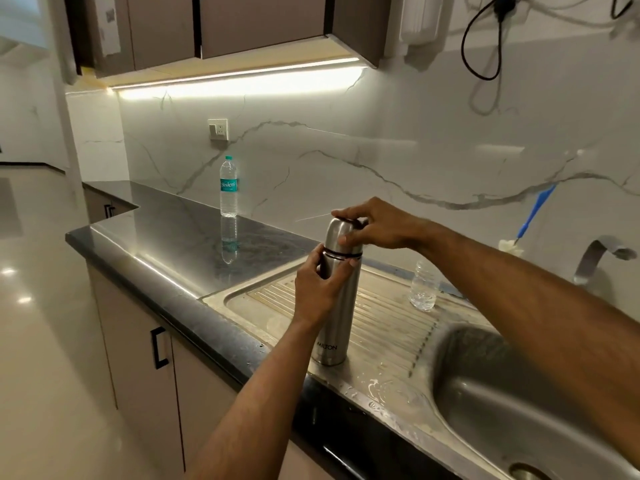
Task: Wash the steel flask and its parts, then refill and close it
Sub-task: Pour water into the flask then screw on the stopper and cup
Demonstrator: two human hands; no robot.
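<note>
Head view shows the steel flask upright on the sink's draining board, the left hand gripping its body to steady it while the right hand grasps the cap, likely for twisting.
</note>
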